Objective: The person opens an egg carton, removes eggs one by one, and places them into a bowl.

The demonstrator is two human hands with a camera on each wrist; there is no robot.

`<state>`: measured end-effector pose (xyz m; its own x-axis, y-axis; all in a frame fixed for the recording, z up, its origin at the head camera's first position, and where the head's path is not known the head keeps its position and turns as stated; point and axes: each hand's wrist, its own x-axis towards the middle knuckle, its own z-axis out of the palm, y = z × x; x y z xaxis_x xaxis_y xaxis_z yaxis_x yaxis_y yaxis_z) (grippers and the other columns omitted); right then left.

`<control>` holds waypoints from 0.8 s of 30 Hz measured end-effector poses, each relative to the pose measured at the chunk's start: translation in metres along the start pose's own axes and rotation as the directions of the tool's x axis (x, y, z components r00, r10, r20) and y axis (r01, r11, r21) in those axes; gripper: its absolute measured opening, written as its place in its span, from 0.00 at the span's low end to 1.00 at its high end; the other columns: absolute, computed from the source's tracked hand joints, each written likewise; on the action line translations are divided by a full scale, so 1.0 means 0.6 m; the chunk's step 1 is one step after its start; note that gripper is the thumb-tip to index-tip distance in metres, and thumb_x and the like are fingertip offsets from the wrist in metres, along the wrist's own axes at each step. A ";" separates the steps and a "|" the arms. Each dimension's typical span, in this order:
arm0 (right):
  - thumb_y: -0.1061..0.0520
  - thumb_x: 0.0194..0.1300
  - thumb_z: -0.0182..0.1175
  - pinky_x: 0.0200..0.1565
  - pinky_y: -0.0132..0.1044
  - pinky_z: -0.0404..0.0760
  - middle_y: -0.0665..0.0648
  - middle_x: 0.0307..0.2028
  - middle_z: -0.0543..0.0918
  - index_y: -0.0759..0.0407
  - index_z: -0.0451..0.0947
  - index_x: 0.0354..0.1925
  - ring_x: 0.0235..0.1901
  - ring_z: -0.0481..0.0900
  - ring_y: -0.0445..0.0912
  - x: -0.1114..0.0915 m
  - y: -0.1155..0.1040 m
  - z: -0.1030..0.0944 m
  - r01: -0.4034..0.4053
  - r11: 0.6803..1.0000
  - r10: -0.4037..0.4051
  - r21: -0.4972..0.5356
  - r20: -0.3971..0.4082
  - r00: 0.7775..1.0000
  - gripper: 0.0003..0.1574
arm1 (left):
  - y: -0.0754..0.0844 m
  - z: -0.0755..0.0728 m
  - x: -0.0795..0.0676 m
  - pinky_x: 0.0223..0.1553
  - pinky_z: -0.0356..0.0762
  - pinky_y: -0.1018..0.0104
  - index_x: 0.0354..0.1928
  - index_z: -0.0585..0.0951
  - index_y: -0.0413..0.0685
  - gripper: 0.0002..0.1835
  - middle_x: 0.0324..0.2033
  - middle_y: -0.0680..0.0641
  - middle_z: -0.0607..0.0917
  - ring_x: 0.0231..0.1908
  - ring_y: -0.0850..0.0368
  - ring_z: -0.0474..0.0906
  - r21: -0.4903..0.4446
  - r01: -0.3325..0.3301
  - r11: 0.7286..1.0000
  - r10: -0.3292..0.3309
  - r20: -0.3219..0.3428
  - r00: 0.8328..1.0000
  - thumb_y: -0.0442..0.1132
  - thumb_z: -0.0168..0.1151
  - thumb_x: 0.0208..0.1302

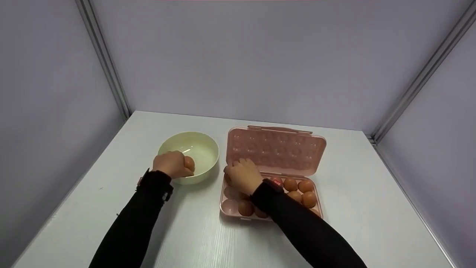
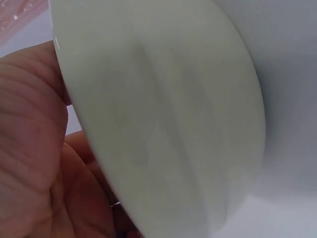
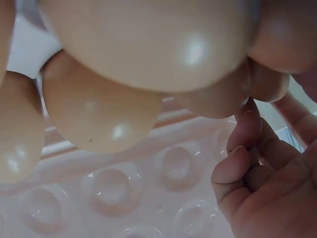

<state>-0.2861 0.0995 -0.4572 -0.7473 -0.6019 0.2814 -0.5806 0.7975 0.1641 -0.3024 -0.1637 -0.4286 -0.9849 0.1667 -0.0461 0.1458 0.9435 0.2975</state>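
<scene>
Reaching over the near-left rim of a pale green bowl [image 1: 208, 156], my left hand [image 1: 170, 163] has its fingers around a brown egg [image 1: 189, 163] inside it. The left wrist view shows mostly the bowl's outer wall [image 2: 168, 119], which hides that egg. My right hand [image 1: 243, 175] is over the back-left corner of a pink egg carton [image 1: 222, 212]. Its fingertips are curled at a brown egg [image 3: 270, 84] there, which the hand partly covers in the head view. More brown eggs [image 1: 306, 185] sit in the carton's cups; the right forearm hides some.
The carton's lid [image 1: 275, 150] stands open behind the eggs, its inside dimpled. An unfilled cup [image 1: 230, 207] is at the front-left corner. Bowl and carton stand side by side on a white table [image 1: 200, 230], with panel walls [image 1: 238, 63] at the back and sides.
</scene>
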 end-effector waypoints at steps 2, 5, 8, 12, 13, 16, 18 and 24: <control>0.53 0.66 0.68 0.38 0.47 0.80 0.57 0.30 0.87 0.54 0.84 0.31 0.34 0.84 0.55 -0.001 -0.002 0.000 -0.006 1.000 0.006 -0.012 0.014 1.000 0.08 | 0.000 0.000 0.000 0.32 0.73 0.55 0.16 0.72 0.55 0.22 0.21 0.54 0.72 0.28 0.52 0.72 0.027 0.023 0.999 -0.022 -0.017 1.000 0.50 0.77 0.51; 0.53 0.66 0.69 0.38 0.47 0.79 0.56 0.29 0.87 0.55 0.83 0.33 0.34 0.83 0.55 -0.001 -0.004 0.001 -0.016 1.000 0.017 -0.019 0.042 0.999 0.07 | -0.001 -0.001 -0.001 0.40 0.77 0.48 0.17 0.69 0.53 0.24 0.22 0.51 0.74 0.29 0.50 0.74 0.073 0.053 0.996 -0.050 -0.033 0.998 0.50 0.77 0.51; 0.54 0.66 0.68 0.39 0.47 0.80 0.56 0.30 0.87 0.54 0.83 0.34 0.35 0.83 0.54 -0.002 -0.004 0.003 -0.019 1.000 0.020 -0.025 0.063 0.998 0.06 | -0.002 -0.003 -0.003 0.48 0.76 0.42 0.19 0.72 0.51 0.23 0.24 0.49 0.78 0.32 0.48 0.77 0.101 0.076 0.992 -0.072 -0.036 0.997 0.51 0.79 0.51; 0.55 0.66 0.69 0.41 0.48 0.81 0.56 0.32 0.87 0.54 0.82 0.36 0.36 0.84 0.55 -0.004 -0.001 0.004 -0.005 1.000 0.004 0.012 0.062 0.998 0.05 | 0.000 -0.002 -0.008 0.49 0.75 0.42 0.18 0.72 0.51 0.23 0.23 0.48 0.79 0.33 0.46 0.79 0.111 0.076 0.991 -0.070 -0.063 0.996 0.50 0.78 0.52; 0.56 0.66 0.69 0.41 0.49 0.81 0.56 0.32 0.87 0.54 0.82 0.36 0.35 0.84 0.55 -0.005 0.000 0.003 -0.004 0.999 0.002 0.044 0.055 0.999 0.05 | 0.002 0.000 -0.011 0.48 0.75 0.42 0.17 0.73 0.51 0.21 0.22 0.48 0.81 0.33 0.46 0.81 0.112 0.066 0.992 -0.056 -0.087 0.995 0.49 0.77 0.54; 0.54 0.65 0.72 0.44 0.51 0.82 0.56 0.33 0.88 0.54 0.82 0.40 0.37 0.85 0.57 -0.012 0.007 -0.007 -0.010 0.988 0.006 0.154 0.027 1.000 0.08 | 0.021 0.007 -0.023 0.46 0.79 0.42 0.22 0.83 0.46 0.15 0.25 0.45 0.88 0.35 0.41 0.86 0.077 -0.021 0.997 0.036 -0.209 0.977 0.47 0.74 0.59; 0.53 0.65 0.73 0.47 0.53 0.83 0.55 0.35 0.89 0.54 0.83 0.45 0.40 0.86 0.57 -0.020 0.014 -0.022 -0.030 0.968 0.028 0.248 0.012 1.000 0.12 | 0.044 0.010 -0.033 0.47 0.82 0.41 0.32 0.90 0.44 0.11 0.34 0.43 0.92 0.41 0.38 0.88 0.013 -0.110 0.994 0.109 -0.306 0.946 0.45 0.73 0.64; 0.50 0.71 0.72 0.49 0.43 0.84 0.53 0.45 0.88 0.54 0.84 0.60 0.45 0.84 0.52 -0.070 0.040 -0.086 -0.176 0.729 0.189 0.662 0.053 0.981 0.23 | 0.126 0.012 -0.087 0.44 0.77 0.43 0.53 0.90 0.55 0.15 0.53 0.50 0.91 0.54 0.49 0.88 -0.144 -0.384 0.912 0.243 -0.566 0.788 0.51 0.71 0.71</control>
<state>-0.2518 0.1461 -0.4166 -0.8596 -0.4416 0.2572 -0.5054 0.6600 -0.5558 -0.2391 -0.0991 -0.4104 -0.7934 0.1984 0.5754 0.4979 0.7554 0.4260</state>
